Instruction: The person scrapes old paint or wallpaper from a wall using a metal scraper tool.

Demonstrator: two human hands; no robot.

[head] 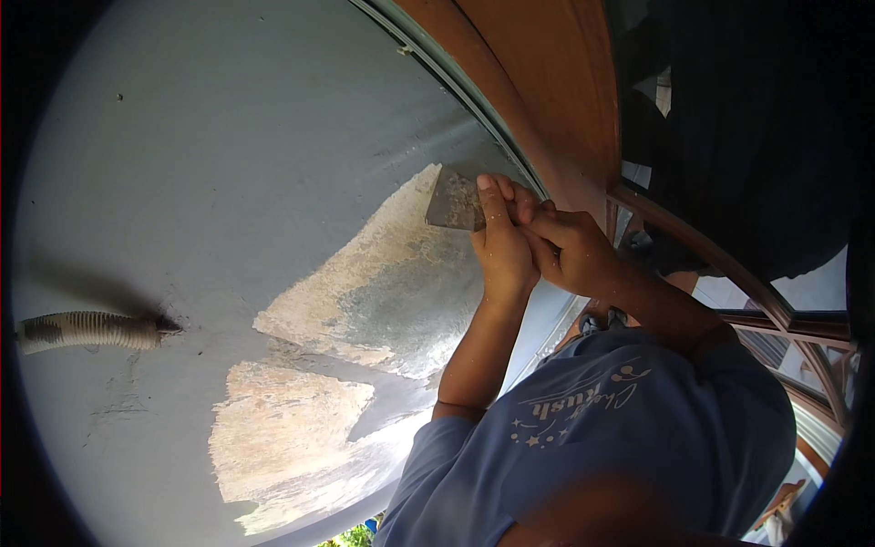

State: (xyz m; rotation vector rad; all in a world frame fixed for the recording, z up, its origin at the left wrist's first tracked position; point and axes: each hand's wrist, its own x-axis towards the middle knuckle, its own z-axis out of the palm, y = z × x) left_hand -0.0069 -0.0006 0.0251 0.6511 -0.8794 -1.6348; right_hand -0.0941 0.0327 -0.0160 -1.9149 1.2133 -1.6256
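Observation:
My left hand (506, 249) grips a broad metal scraper (452, 199), its thumb lying along the base of the blade. My right hand (577, 249) closes around the handle end beside it; the handle itself is hidden by my fingers. The blade's edge lies against a grey painted surface (225, 171), apparently a wall, at the upper tip of a stripped patch (328, 301). Pale, rough plaster shows in that patch, with grey areas left within it. Below it spreads a second stripped patch (280, 431), beige and streaked. Small pale flecks dot both hands.
A stained corrugated conduit (92, 329) sticks out of the surface at the left. A metal-edged strip (472, 102) and a brown wooden frame (540, 75) border it at the upper right. Brown-framed glass panels (724, 246) stand at the right. Bright light falls on the lower part.

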